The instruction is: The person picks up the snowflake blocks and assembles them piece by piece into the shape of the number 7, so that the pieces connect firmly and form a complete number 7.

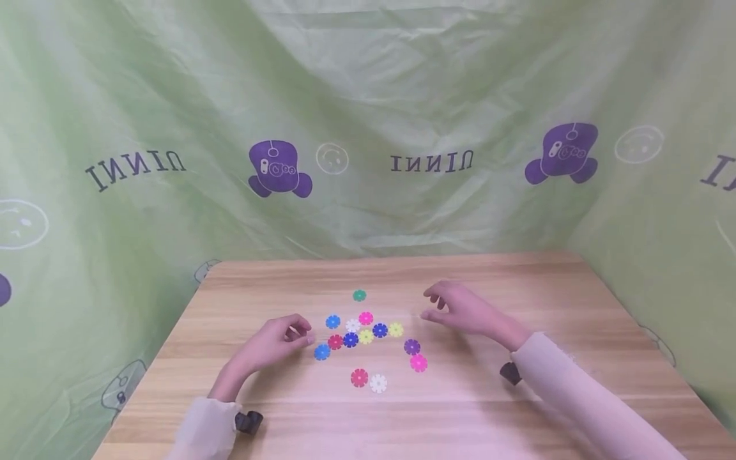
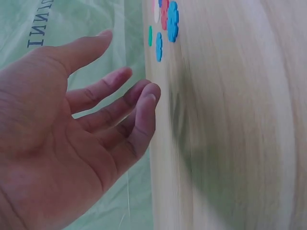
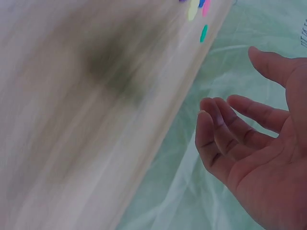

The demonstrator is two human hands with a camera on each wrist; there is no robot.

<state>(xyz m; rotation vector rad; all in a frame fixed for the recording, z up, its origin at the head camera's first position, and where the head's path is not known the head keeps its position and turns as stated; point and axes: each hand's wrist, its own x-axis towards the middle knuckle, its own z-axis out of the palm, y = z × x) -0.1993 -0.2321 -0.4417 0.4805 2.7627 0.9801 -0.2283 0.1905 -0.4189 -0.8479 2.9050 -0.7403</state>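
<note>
Several flat, notched plastic discs in mixed colours lie on the table between the two hands in the head view. My left hand [image 1: 270, 345] hovers at their left, nearest a light blue disc [image 1: 322, 351]; its fingers are loosely bent and hold nothing. On the other side, my right hand [image 1: 462, 308] is above the table, relaxed and without anything in its grasp. A yellow disc [image 1: 395, 329] and a purple disc [image 1: 411, 347] lie closest to it. The green disc [image 1: 359, 296] is farthest back, while a red disc [image 1: 359, 377] and a white disc [image 1: 378, 383] lie nearest the viewer.
The wood-grain table [image 1: 299, 415] reaches back to a green curtain [image 1: 368, 211] with purple prints, which also hangs at both sides. Dark mounts, one at the left wrist [image 1: 249, 422] and one at the right wrist [image 1: 510, 373], stick out below the sleeves.
</note>
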